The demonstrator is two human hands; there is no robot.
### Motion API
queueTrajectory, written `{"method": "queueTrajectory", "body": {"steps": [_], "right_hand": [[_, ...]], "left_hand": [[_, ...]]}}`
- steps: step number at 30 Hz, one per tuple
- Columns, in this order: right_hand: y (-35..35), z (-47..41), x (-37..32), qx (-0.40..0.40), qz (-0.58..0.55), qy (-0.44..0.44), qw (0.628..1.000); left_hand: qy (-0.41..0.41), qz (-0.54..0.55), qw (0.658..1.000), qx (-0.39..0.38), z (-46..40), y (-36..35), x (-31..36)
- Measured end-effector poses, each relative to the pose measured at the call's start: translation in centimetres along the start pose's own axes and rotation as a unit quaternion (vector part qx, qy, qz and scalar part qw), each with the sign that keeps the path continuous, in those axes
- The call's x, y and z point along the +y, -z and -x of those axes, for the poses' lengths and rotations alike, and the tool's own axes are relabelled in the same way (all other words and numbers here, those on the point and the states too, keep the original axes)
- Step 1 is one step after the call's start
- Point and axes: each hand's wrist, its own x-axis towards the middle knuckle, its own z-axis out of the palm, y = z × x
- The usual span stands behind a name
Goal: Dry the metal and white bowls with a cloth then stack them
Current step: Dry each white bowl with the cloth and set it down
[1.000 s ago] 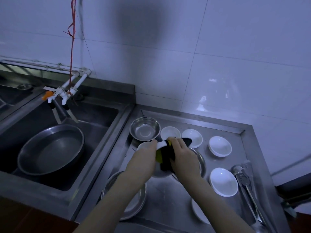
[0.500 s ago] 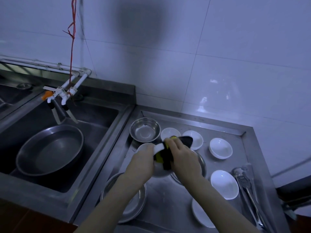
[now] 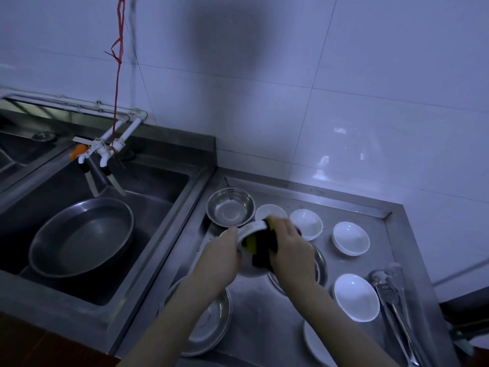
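White bowl (image 3: 251,260) held tilted above the worktop (image 3: 264,313), just in front of the small metal bowl (image 3: 230,210) by the back wall. Left hand (image 3: 219,263) grips the bowl's left rim, fingers curled under it. Right hand (image 3: 291,250) presses a dark and yellow cloth (image 3: 258,247) into the bowl, fingers bent over the cloth. Step in hand looks like wiping the inside. To do it well: keep the left grip firm on the rim, sweep the cloth round the whole wall and base, then turn the bowl to catch the outside and foot; likely slippery if wet. Other white bowls (image 3: 350,241) sit unstacked to the right of the small metal bowl, and a larger metal bowl (image 3: 209,327) lies in front of it under the left forearm. Stacking not yet begun, so early in the task by my reading. Big steel pan (image 3: 82,234) rests in the sink to the left; tongs (image 3: 391,300) far right.
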Motion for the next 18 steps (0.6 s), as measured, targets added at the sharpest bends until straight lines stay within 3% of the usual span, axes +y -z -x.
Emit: {"method": "queueTrajectory", "body": {"steps": [2,4,7,9,10,12,15,18], "right_hand": [[-0.5,0.1,-0.1,-0.028,0.070,0.071,0.995],[-0.8,0.2,-0.1,-0.018,0.053,0.051,0.997],[-0.6,0.1,-0.3,0.048,-0.113,-0.099,0.987],[-0.3,0.0,-0.5,0.072,-0.256,-0.215,0.940],[-0.4,0.0,-0.3,0.070,-0.275,-0.229,0.931],[-0.6,0.2,0.1,0.039,-0.239,-0.197,0.950],[-0.8,0.2,0.3,0.013,-0.096,-0.084,0.992],[-1.0,0.2,0.2,-0.017,0.033,0.031,0.999]], "left_hand": [[-0.040,-0.202,0.979,-0.002,-0.4,0.8,0.8],[-0.069,-0.241,0.967,0.036,-0.6,1.2,0.9],[-0.037,-0.042,0.994,0.095,-0.4,1.1,-0.5],[0.002,0.092,0.993,0.080,0.1,0.3,-1.0],[0.021,0.140,0.988,0.059,0.2,-0.2,-1.0],[0.036,0.155,0.987,0.024,0.2,-0.8,-0.8],[0.018,-0.029,0.999,0.004,-0.2,0.2,-0.1],[-0.052,-0.268,0.962,0.006,-0.5,2.0,1.4]]}}
